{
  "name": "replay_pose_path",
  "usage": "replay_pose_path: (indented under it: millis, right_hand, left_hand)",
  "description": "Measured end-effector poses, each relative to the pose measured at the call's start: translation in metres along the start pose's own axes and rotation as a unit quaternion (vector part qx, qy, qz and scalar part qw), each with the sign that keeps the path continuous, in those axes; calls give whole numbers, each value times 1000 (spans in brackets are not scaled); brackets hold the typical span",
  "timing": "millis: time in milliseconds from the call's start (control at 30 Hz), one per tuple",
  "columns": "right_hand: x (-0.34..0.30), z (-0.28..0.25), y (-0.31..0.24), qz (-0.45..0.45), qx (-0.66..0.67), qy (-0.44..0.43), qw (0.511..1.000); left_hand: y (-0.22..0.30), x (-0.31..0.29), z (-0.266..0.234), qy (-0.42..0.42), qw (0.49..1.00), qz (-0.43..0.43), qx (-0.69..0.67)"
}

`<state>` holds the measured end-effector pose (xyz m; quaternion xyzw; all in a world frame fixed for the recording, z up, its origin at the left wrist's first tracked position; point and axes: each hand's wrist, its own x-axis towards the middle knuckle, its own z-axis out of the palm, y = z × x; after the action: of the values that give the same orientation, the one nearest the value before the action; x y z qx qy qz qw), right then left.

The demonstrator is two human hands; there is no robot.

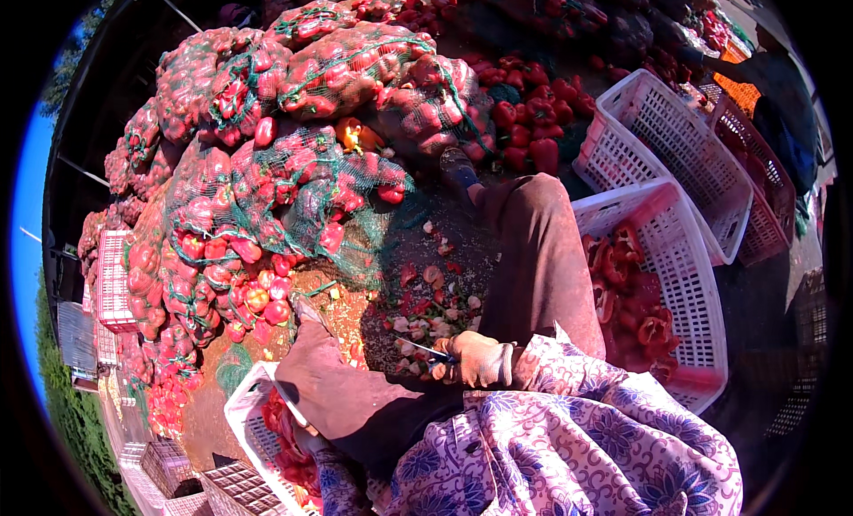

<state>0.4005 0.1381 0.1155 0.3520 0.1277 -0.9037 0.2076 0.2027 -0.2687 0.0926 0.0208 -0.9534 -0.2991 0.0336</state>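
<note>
My right hand (480, 360), in a pale work glove, is closed around a knife (418, 348), its thin blade pointing left above the floor. Below the blade lies a pile of pepper cores and trimmings (444, 316). My left arm reaches down past my knee to a white crate (238, 411) at the lower left. Red pepper pieces (283, 440) lie in that crate. Only a little of my left hand (306, 438) shows beside them, and its fingers are hidden. To my right, a white crate (697, 312) contains opened red peppers (635, 294).
Net sacks of red peppers (346, 67) are heaped ahead and to the left. Loose red peppers (538, 116) lie farther ahead. An empty white crate (684, 143) leans at the right, near another person (773, 98). Brown crates (240, 489) stand at the lower left.
</note>
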Motion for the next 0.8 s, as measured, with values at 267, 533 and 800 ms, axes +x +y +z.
replay_pose_path:
  millis: [267, 533, 800]
  right_hand:
    - [-30, 35, -9, -21, 31, 91, 995]
    - [-13, 16, 15, -292, -342, 25, 893]
    - [-125, 40, -2, -440, -427, 68, 787]
  left_hand:
    - [-2, 3, -1, 8, 1000, -1, -7]
    - [23, 10, 10, 7, 999, 33, -13]
    - [41, 10, 30, -7, 998, 53, 13]
